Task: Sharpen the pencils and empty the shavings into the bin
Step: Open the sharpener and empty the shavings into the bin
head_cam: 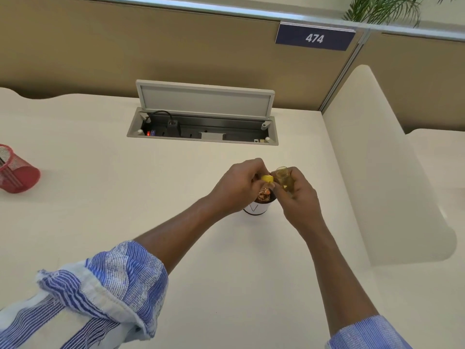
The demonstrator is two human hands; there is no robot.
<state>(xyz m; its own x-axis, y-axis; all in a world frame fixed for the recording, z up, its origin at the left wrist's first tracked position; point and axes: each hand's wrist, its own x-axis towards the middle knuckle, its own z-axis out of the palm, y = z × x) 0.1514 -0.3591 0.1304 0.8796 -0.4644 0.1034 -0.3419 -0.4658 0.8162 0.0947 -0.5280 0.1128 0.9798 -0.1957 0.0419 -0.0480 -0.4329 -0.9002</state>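
Rolled striped sleeve (100, 285) at lower left of frame, bare forearms running up to centre. Both hands meet just right of centre, directly above a small bin (256, 209), a white cup with dark rim on the desk (125, 197).

Left hand (236, 187) pinched closed on the yellow sharpener part (267, 178). Right hand (297, 195) wrapped around the clear yellowish shavings container (283, 178); its open mouth seems to tilt up and away. The two parts sit just beside each other, apparently separated.

Orange-brown shavings (264, 192) already show in the bin mouth, right below the left hand's fingers.

Key relation: bin lies straight beneath both hands, slightly nearer the left. Judgement: emptying under way or nearly done; rejoining the parts likely follows.

Red mesh pencil holder (17, 172) at far left edge, well apart; pencils inside, condition not readable.
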